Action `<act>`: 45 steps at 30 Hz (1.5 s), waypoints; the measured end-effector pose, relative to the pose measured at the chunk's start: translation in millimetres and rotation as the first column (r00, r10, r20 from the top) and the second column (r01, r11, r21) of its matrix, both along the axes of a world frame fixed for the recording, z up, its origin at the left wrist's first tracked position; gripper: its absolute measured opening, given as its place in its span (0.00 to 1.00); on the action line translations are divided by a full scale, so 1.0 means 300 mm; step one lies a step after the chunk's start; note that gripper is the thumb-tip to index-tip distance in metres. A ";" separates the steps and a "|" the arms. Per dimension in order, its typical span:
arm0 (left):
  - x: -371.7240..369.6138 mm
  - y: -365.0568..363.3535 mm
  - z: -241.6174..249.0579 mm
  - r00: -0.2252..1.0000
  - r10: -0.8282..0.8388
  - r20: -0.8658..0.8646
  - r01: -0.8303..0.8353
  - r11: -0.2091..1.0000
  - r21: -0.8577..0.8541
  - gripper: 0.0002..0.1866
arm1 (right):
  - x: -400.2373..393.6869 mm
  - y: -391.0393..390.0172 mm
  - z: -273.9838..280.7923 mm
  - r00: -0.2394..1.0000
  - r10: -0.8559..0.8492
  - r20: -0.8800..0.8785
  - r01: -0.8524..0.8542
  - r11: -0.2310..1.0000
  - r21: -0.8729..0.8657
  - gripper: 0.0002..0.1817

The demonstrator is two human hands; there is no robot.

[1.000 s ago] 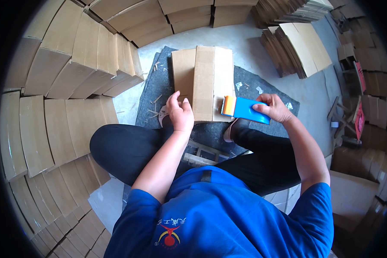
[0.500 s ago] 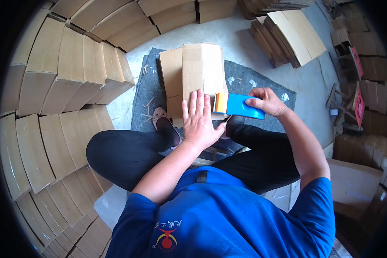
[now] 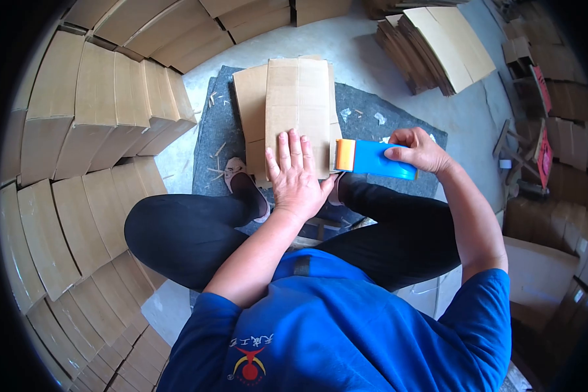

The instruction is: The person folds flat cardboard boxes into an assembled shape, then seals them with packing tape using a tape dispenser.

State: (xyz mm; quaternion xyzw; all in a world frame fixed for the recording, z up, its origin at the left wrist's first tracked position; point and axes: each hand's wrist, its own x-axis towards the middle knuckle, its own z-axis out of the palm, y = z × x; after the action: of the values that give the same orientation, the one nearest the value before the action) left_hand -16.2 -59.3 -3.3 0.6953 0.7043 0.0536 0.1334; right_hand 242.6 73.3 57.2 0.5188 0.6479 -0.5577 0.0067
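Observation:
A cardboard box [image 3: 298, 88] stands between my feet on top of a flat piece of cardboard [image 3: 248, 98]. My left hand [image 3: 297, 183] lies flat on the near end of the box's top, fingers stretched out and a little apart. Wrapped around the rear of a blue tape dispenser [image 3: 375, 159] is my right hand [image 3: 419, 151]. The dispenser's orange front end [image 3: 345, 155] points left and sits right at the near right edge of the box.
Stacked cardboard boxes [image 3: 52, 222] rise along the left side and the back. A pile of flat cardboard [image 3: 447, 49] lies at the far right. Under the box is a dark grey mat [image 3: 389, 121] with scraps on it. Wooden stands with red tops [image 3: 543, 157] are at the right.
The tape dispenser in my right hand has moved right, from overlapping the box's top to beside its edge. The box and my left hand appear slightly farther left in view.

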 end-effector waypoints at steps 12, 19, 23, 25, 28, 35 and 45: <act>0.004 0.012 0.019 0.998 -0.041 -0.042 0.039 0.998 -0.051 0.57 | -0.080 -0.030 -0.035 0.910 0.099 0.403 -0.193 0.961 0.200 0.29; -0.007 0.005 -0.045 0.970 -0.068 -0.234 0.072 0.997 0.012 0.50 | -0.336 -0.245 0.036 0.775 0.037 0.631 -0.390 0.814 0.430 0.28; -0.016 -0.005 -0.052 0.976 -0.072 -0.203 0.082 0.996 0.038 0.50 | -0.366 -0.321 -0.102 0.769 0.080 0.634 -0.409 0.823 0.393 0.45; -0.027 0.000 0.007 0.993 -0.090 -0.080 0.084 0.993 -0.079 0.47 | -0.398 -0.343 -0.186 0.756 0.131 0.642 -0.426 0.843 0.330 0.43; -0.056 0.017 0.095 0.992 -0.089 0.084 0.100 0.985 -0.138 0.47 | -0.433 -0.362 -0.274 0.628 0.296 0.720 -0.520 0.848 0.105 0.31; -0.191 0.447 0.077 0.981 -0.130 0.144 0.095 0.969 0.230 0.31 | -0.520 -0.436 -0.187 0.706 0.472 0.527 -0.549 0.835 -0.013 0.29; -0.458 0.531 0.029 0.919 0.214 0.332 -0.304 0.919 0.250 0.24 | -0.356 -0.198 -0.013 0.704 0.311 0.638 -0.441 0.896 0.050 0.32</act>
State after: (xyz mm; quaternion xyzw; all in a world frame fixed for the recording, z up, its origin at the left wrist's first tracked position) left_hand -153.7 100.0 5.2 0.5906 0.7465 0.2802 0.1239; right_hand 135.8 13.9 53.4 0.5253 0.7545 -0.2767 0.2796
